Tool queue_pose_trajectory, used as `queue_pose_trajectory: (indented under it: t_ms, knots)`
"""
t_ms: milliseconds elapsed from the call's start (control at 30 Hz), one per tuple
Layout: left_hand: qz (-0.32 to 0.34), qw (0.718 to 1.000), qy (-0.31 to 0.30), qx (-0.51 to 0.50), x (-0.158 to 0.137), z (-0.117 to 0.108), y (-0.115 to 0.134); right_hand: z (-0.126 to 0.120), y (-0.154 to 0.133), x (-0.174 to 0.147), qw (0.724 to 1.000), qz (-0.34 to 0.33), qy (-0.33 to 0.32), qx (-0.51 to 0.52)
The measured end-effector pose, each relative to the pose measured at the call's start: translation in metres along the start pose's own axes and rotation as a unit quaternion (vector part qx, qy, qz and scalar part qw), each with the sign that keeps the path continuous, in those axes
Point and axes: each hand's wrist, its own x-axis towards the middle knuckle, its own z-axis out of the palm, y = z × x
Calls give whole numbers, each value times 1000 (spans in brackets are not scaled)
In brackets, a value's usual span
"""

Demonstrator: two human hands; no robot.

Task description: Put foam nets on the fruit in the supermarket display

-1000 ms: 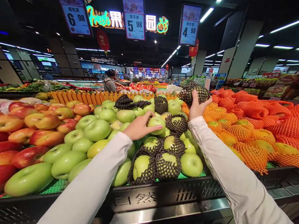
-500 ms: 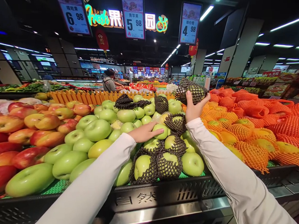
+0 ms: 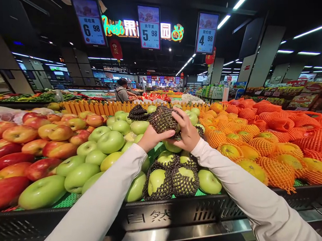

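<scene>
A green apple in a black foam net (image 3: 163, 121) is held up over the middle of the display, between my two hands. My left hand (image 3: 150, 138) cups it from the left and below, with the thumb stretched across its front and the other fingers mostly hidden. Curled round its right side, my right hand (image 3: 187, 131) grips it with bent fingers. Just below the hands sits a bare green apple (image 3: 173, 147), partly covered by them. Nearer the front edge lie netted green apples (image 3: 184, 178) and a bare one (image 3: 209, 181).
Loose green apples (image 3: 108, 141) and red-yellow apples (image 3: 20, 133) fill the left side. Oranges in orange nets (image 3: 273, 170) and fruit in red nets (image 3: 277, 119) lie right. A black crate rim (image 3: 74, 212) runs along the front. A person (image 3: 122, 92) stands beyond the wooden fence (image 3: 96, 108).
My right hand has brought the netted apple left and down to the middle. My left hand has moved off the bare green apple and now holds the netted one too.
</scene>
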Motion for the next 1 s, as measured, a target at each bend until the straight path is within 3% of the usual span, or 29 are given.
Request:
queue_pose_trajectory:
  t_ms: [100,133,200,300,367,433,533,667,767,867,1000]
  knots:
    - [1,985,114,133,5,-11,-3,-6,-3,3,999,34,32,-14]
    - [6,972,145,186,5,-16,-3,-9,-4,3,999,48,4,-19]
    - [26,945,175,275,5,-24,-3,-13,-6,4,990,72,-113,-34]
    - [47,924,130,358,3,-28,-2,-9,-9,1,945,94,-302,-77]
    - [53,915,65,394,1,-25,-3,-3,-9,-1,928,102,-347,-93]
    - [57,912,15,407,0,-21,-5,1,-8,-1,929,110,-339,-101]
    - [54,930,22,364,0,-16,-10,1,-11,0,942,146,-278,-122]
    - [23,954,157,253,2,-13,-13,-10,-13,4,954,193,-179,-145]
    - [-81,977,179,86,6,-10,-12,-17,-9,3,948,162,-225,-157]
    - [-200,965,139,-97,9,-9,-8,-18,-5,1,932,118,-320,-120]
    - [-240,947,121,-173,11,-11,-5,-12,-6,-1,937,142,-315,-50]
